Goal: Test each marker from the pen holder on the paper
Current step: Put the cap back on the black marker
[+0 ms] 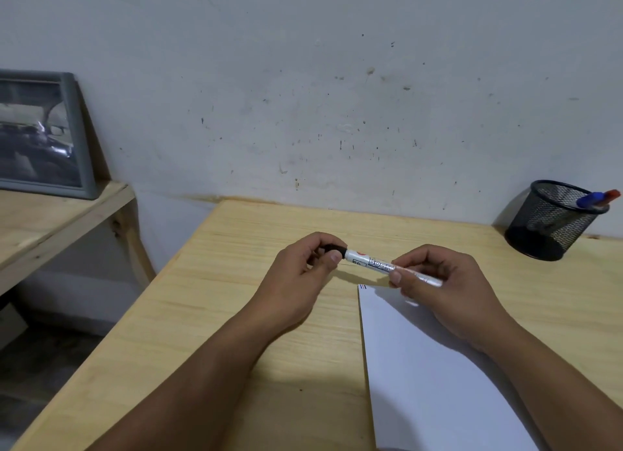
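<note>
Wooden desk (236,315) runs bare left of the paper (438,366). Above the paper's far corner, my left hand (300,282) pinches the marker (371,263) cap, my right hand (445,292) grips its barrel. Pen holder (553,221) sits far right of the paper, by the wall.

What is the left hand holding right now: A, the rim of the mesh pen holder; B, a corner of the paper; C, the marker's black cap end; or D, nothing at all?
C: the left hand pinches the black cap end of the white marker, while the right hand grips its barrel above the paper, well away from the pen holder.
</note>
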